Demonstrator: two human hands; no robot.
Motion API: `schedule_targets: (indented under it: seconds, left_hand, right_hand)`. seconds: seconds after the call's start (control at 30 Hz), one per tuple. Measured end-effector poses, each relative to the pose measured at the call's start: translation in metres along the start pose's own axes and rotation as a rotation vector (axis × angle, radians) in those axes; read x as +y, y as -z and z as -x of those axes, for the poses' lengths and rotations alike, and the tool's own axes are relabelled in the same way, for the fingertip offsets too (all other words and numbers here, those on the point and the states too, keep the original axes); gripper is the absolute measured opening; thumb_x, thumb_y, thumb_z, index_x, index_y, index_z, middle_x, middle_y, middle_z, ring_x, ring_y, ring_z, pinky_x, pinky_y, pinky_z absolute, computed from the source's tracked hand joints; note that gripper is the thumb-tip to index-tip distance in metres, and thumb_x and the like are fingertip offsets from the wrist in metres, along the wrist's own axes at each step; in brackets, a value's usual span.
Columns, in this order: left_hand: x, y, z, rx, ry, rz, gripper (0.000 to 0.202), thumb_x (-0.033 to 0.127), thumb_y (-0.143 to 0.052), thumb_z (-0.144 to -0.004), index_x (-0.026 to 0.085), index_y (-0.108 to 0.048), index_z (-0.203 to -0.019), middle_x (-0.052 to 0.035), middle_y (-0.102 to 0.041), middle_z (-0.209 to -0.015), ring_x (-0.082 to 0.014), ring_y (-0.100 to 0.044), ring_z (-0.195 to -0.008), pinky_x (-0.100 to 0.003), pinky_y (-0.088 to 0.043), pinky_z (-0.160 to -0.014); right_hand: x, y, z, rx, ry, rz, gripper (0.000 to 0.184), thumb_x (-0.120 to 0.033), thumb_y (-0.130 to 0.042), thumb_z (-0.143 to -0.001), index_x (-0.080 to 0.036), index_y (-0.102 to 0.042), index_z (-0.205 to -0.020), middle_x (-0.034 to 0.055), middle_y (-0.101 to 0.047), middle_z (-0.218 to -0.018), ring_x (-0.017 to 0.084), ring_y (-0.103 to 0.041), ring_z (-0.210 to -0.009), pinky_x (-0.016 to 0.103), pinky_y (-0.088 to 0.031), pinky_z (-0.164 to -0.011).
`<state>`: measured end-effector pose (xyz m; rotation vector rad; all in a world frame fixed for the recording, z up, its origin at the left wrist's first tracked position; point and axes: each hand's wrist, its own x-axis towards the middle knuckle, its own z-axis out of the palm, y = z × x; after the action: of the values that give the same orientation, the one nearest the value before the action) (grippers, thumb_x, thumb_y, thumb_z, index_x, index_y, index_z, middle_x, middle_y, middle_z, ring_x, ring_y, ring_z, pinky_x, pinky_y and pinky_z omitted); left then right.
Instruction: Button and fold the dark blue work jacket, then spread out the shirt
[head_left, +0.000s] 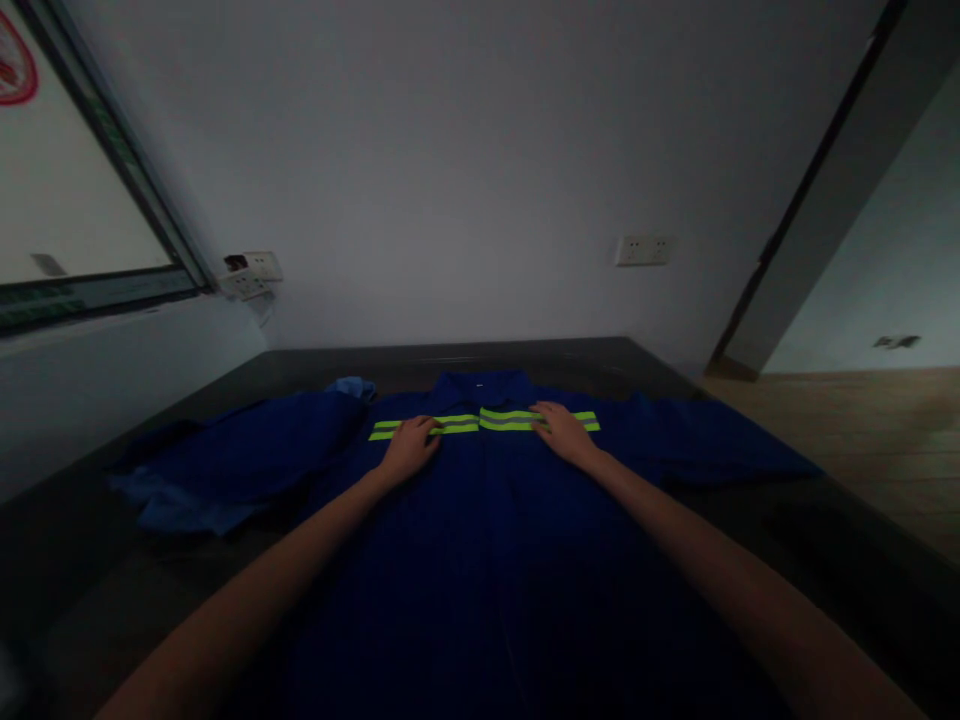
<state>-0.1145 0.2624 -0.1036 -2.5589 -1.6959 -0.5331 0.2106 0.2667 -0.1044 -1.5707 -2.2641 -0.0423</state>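
A dark blue work jacket (487, 520) lies spread front side up, its collar (480, 384) at the far end. Across the chest runs a yellow-green reflective strip (506, 419) with a grey middle band. My left hand (410, 447) rests flat on the left part of this strip, fingers stretched forward. On the right part of the strip lies my right hand (562, 432), its fingers spread and pointing inward. Neither hand grips the cloth. The right sleeve (735, 440) reaches out toward the table's right edge. The lower part of the jacket fades into shadow.
The jacket lies on a dark table (450, 354) against a pale wall (450, 180). A crumpled blue cloth bundle (247, 450) with lighter blue parts sits at left. Wall sockets (643, 251) are behind, and a window (75, 160) is at left. Wooden floor (885, 420) shows at right.
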Motion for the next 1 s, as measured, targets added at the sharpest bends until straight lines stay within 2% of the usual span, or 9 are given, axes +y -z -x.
schedule_targets:
  seconds: [0.07, 0.13, 0.2, 0.27, 0.4, 0.77, 0.9, 1.0]
  left_hand:
    - [0.026, -0.002, 0.015, -0.073, -0.052, 0.078, 0.038, 0.037, -0.042, -0.089, 0.024, -0.056, -0.121, -0.0070, -0.056, -0.127, -0.0234, -0.051, -0.117, -0.038, -0.037, -0.102]
    - [0.047, -0.008, 0.032, -0.144, -0.079, 0.100, 0.047, 0.046, -0.040, -0.090, 0.028, -0.046, -0.132, -0.0064, -0.048, -0.138, -0.0255, -0.042, -0.127, -0.043, -0.033, -0.105]
    - [0.060, -0.013, 0.047, -0.199, -0.084, 0.076, 0.054, 0.054, -0.036, -0.090, 0.033, -0.036, -0.139, -0.0044, -0.036, -0.147, -0.0281, -0.029, -0.136, -0.051, -0.024, -0.108]
    - [0.065, -0.016, 0.056, -0.214, -0.093, 0.043, 0.056, 0.058, -0.030, -0.090, 0.037, -0.030, -0.142, -0.0023, -0.028, -0.151, -0.0280, -0.019, -0.140, -0.055, -0.018, -0.110]
    - [0.060, -0.018, 0.052, -0.205, -0.115, 0.012, 0.056, 0.060, -0.023, -0.091, 0.038, -0.026, -0.143, -0.0010, -0.025, -0.152, -0.0258, -0.016, -0.141, -0.053, -0.016, -0.111]
    - [0.037, -0.028, -0.004, -0.212, -0.104, -0.020, 0.054, 0.055, -0.027, -0.092, 0.035, -0.031, -0.142, -0.0016, -0.028, -0.151, -0.0255, -0.020, -0.140, -0.050, -0.018, -0.111]
    - [0.041, -0.027, -0.008, -0.165, -0.088, -0.021, 0.052, 0.052, -0.031, -0.092, 0.031, -0.038, -0.139, -0.0036, -0.035, -0.148, -0.0244, -0.027, -0.137, -0.047, -0.020, -0.111]
    - [0.042, -0.017, 0.000, -0.081, -0.072, -0.029, 0.047, 0.044, -0.030, -0.094, 0.026, -0.042, -0.136, -0.0059, -0.041, -0.144, -0.0214, -0.033, -0.134, -0.043, -0.018, -0.113]
  right_hand:
    - [-0.031, -0.004, 0.018, -0.084, 0.099, -0.075, 0.046, -0.039, -0.040, -0.092, -0.018, -0.048, -0.133, 0.0117, -0.047, -0.138, 0.025, -0.041, -0.127, 0.040, -0.030, -0.106]
    - [-0.052, -0.009, 0.033, -0.172, 0.145, -0.096, 0.050, -0.043, -0.039, -0.092, -0.023, -0.042, -0.138, 0.0098, -0.038, -0.145, 0.027, -0.035, -0.132, 0.045, -0.028, -0.107]
    - [-0.062, -0.012, 0.044, -0.247, 0.159, -0.075, 0.053, -0.045, -0.036, -0.093, -0.026, -0.035, -0.142, 0.0083, -0.029, -0.150, 0.029, -0.026, -0.137, 0.051, -0.023, -0.108]
    - [-0.064, -0.012, 0.049, -0.287, 0.161, -0.050, 0.053, -0.047, -0.032, -0.094, -0.027, -0.031, -0.143, 0.0073, -0.024, -0.152, 0.029, -0.021, -0.139, 0.054, -0.018, -0.109]
    - [-0.062, -0.012, 0.044, -0.279, 0.140, -0.016, 0.052, -0.045, -0.031, -0.095, -0.027, -0.031, -0.144, 0.0064, -0.023, -0.152, 0.026, -0.019, -0.139, 0.052, -0.017, -0.109]
    - [-0.046, -0.025, -0.008, -0.271, 0.091, 0.015, 0.049, -0.037, -0.033, -0.094, -0.028, -0.033, -0.143, 0.0052, -0.025, -0.152, 0.023, -0.021, -0.139, 0.048, -0.017, -0.110]
    - [-0.046, -0.025, -0.013, -0.253, 0.080, 0.016, 0.048, -0.037, -0.033, -0.095, -0.026, -0.035, -0.142, 0.0061, -0.027, -0.151, 0.023, -0.023, -0.138, 0.048, -0.017, -0.110]
    - [-0.050, -0.020, -0.008, -0.214, 0.049, 0.025, 0.048, -0.037, -0.035, -0.095, -0.024, -0.036, -0.141, 0.0080, -0.029, -0.150, 0.024, -0.022, -0.139, 0.049, -0.017, -0.110]
